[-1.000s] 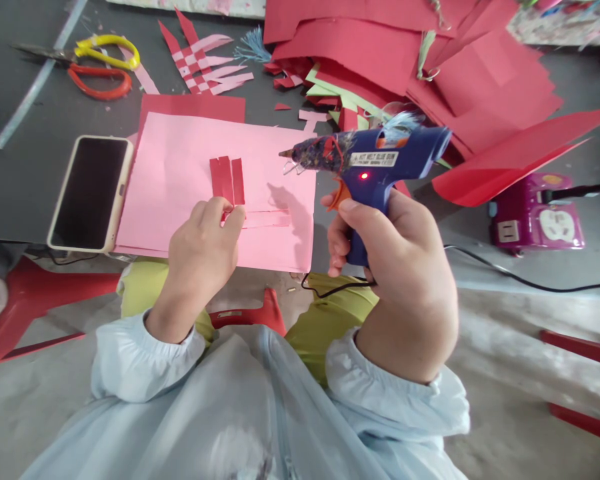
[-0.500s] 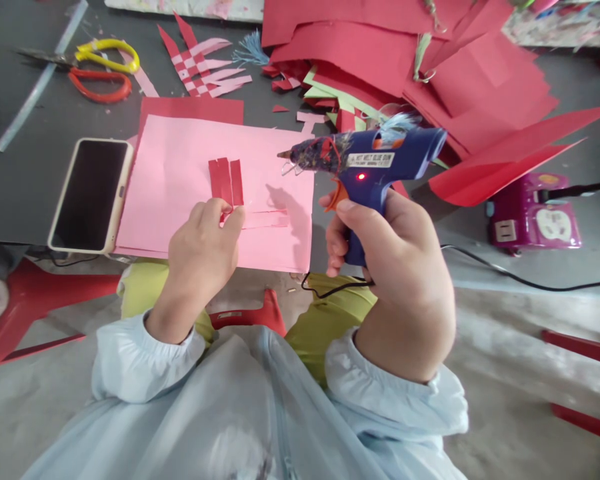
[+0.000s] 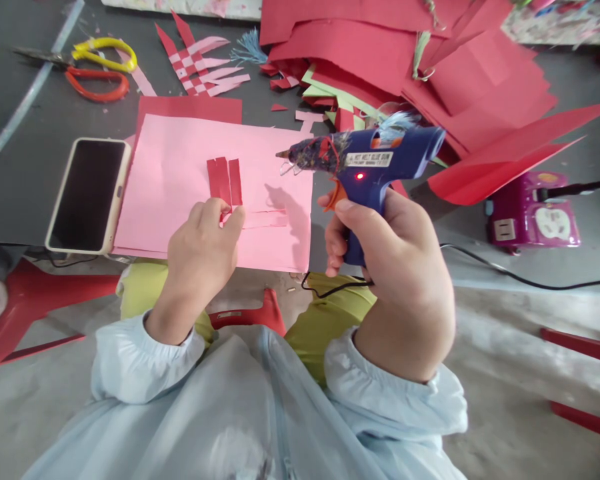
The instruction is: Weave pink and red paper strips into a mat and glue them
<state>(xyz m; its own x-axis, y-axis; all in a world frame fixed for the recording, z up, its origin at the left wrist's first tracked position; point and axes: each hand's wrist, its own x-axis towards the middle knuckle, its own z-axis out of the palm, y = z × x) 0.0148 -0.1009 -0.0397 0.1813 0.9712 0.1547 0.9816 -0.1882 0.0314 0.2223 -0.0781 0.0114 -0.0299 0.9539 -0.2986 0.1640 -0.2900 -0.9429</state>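
Plainly, right fingers (image 3: pixel 361 219) clasp blue plastic glue gun (image 3: pixel 371 175), barrel (image 3: pixel 315 155) crusted; left fingers (image 3: pixel 214 208) pinch narrow red paper strips (image 3: pixel 217 179) over smooth pink sheet (image 3: pixel 163 170).

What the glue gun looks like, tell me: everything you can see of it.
The glue gun has a dark blue body, seemingly plastic, with a white label reading HOT MELT GLUE GUN, a lit red light and an orange trigger. Its front is darkened and crusted, with bent wire beneath a brownish tip. It points to the person's left, the tip over the pink sheet without touching it. The right-hand grip wraps the handle; a black cord shows near its base.
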